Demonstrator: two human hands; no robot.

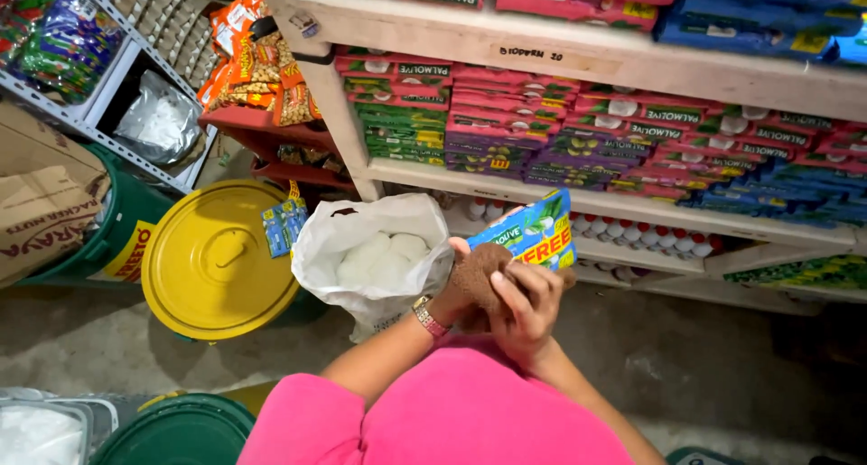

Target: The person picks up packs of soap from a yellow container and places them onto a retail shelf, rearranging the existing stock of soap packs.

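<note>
Right hand closed around the lower end of a flat blue-and-green soap pack, fingers wrapped across the front, pack held upright at chest height in front of the shelves. Left hand pressed against the right from the left side, seemingly curled on a brownish cloth-like wad; exactly what that wad is I cannot tell. Left wrist wears a pink-strapped watch.

Just left of the hands: open white plastic bag with pale rounded lumps inside, mouth facing up, close to the left hand. Further left, a yellow bucket lid on a green drum. Behind the pack, a wooden shelf stacked with rows of flat soap boxes in red, green, purple and blue; a lower shelf carries small white bottles with red caps. Orange snack packets hang top left.

Handling judgement: the pack is thin and glossy, so a grip low on its edge could let it tip; thumb behind and fingers in front nearer the middle would hold it steadier. Keep the wad clear of the pack face.
</note>
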